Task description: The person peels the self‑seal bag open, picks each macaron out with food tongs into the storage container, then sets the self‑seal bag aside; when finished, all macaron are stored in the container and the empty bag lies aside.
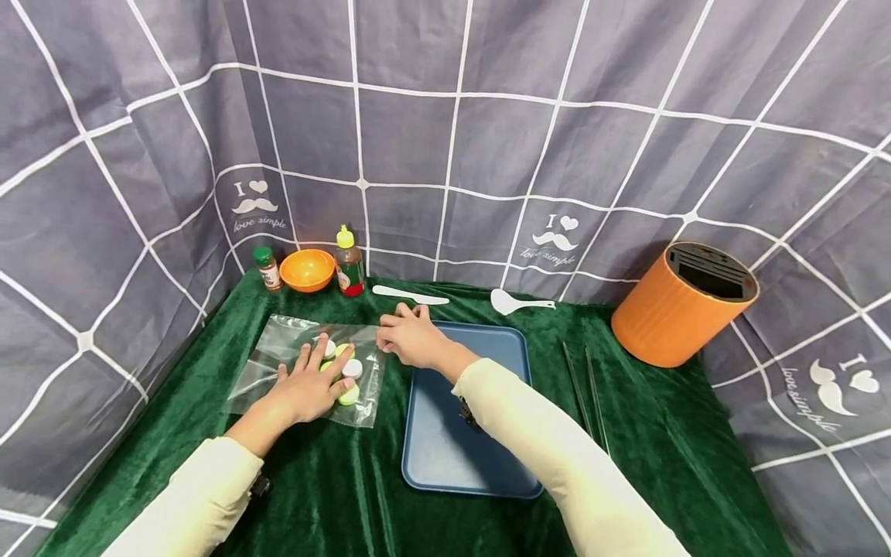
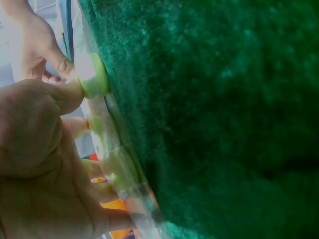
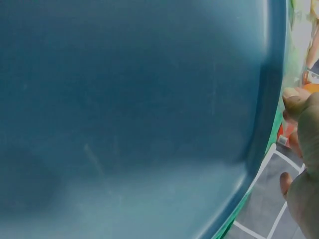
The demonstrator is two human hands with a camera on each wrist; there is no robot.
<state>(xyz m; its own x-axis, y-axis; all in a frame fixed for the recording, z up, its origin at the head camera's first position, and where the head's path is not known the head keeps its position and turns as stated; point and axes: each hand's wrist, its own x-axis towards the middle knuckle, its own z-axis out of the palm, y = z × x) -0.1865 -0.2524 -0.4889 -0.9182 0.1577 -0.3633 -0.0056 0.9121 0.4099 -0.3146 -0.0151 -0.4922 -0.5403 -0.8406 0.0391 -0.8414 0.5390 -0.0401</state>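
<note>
A clear plastic bag [image 1: 267, 357] lies flat on the green cloth, with several round lime-green and white discs inside, among them a white disc [image 1: 353, 368] and a green disc [image 1: 349, 395]. My left hand [image 1: 301, 393] rests on the bag with its fingers spread straight over the discs. In the left wrist view, the left thumb and fingertips touch green discs [image 2: 101, 74] through the plastic. At the bag's upper right corner, my right hand [image 1: 412, 340] pinches the edge between thumb and curled fingers, beside the tray's upper left corner.
Right of the bag lies a blue tray [image 1: 459, 456], under the right forearm. Behind stand a spice jar [image 1: 267, 269], an orange bowl [image 1: 307, 271], a sauce bottle [image 1: 349, 267], a white knife [image 1: 411, 295] and a white ladle [image 1: 518, 302]. Chopsticks [image 1: 592, 387] and an orange knife block [image 1: 675, 309] are right.
</note>
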